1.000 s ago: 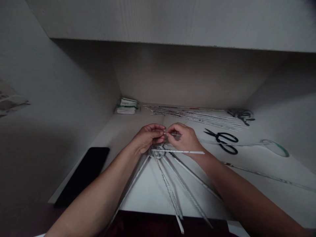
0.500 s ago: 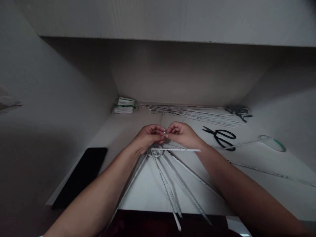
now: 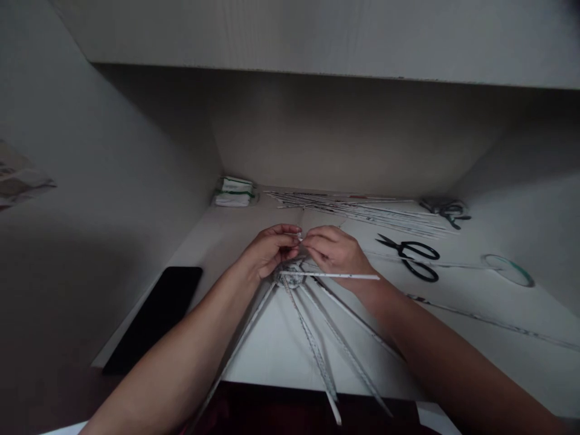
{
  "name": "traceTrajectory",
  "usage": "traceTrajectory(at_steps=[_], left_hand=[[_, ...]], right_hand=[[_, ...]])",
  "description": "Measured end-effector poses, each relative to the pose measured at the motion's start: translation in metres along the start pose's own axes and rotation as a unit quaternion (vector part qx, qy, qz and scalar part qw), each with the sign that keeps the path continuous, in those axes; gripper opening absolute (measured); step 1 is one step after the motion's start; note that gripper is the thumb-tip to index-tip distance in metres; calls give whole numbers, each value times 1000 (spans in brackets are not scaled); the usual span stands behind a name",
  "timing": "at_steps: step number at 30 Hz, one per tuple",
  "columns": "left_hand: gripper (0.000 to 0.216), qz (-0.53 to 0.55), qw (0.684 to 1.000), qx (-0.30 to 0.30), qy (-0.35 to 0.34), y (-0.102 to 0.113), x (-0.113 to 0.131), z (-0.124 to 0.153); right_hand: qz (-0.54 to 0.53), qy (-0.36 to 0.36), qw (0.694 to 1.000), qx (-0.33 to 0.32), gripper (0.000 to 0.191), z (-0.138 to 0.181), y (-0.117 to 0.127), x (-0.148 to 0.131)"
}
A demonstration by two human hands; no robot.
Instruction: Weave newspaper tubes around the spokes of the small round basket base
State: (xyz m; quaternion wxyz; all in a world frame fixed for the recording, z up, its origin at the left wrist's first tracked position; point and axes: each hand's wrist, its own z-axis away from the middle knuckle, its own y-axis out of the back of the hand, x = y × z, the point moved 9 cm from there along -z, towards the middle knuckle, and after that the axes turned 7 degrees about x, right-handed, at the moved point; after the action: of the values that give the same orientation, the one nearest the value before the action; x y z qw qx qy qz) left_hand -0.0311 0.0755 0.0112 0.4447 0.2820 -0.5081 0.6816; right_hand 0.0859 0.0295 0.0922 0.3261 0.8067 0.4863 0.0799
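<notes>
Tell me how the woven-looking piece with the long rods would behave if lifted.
The woven-looking piece is probably light, being small and apparently made from slim rods. Those rods are likely fairly stiff, as they stand out nearly straight. They may snag, since several fan out, some past the table edge.

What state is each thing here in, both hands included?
Left hand: pinching a small white piece
Right hand: pinched at the same piece
Base: rounded, sticks fanning out
Pile: loose, sticks crossing
Scissors: lying down, handles spread
Black slab: lying flat
Packet: lying down; sealed or opened, cannot tell
</notes>
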Motion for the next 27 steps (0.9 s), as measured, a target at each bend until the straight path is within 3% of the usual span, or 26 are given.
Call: traceTrajectory(at_steps=[7, 12, 21, 27], left_hand=[[25, 0, 1000, -17, -6, -3, -1, 1], [27, -20, 999, -31, -32, -2, 4, 1], [33, -92, 985, -66, -134, -8, 16, 3], [29, -154, 968, -62, -190, -14, 22, 5]], right_hand=[[57, 38, 998, 3, 19, 3, -1, -2], [48, 15, 999, 1, 18, 1, -1, -1], [-39, -113, 993, -3, 10, -5, 1, 20], [-133, -269, 953, -40, 8, 3, -9, 42]])
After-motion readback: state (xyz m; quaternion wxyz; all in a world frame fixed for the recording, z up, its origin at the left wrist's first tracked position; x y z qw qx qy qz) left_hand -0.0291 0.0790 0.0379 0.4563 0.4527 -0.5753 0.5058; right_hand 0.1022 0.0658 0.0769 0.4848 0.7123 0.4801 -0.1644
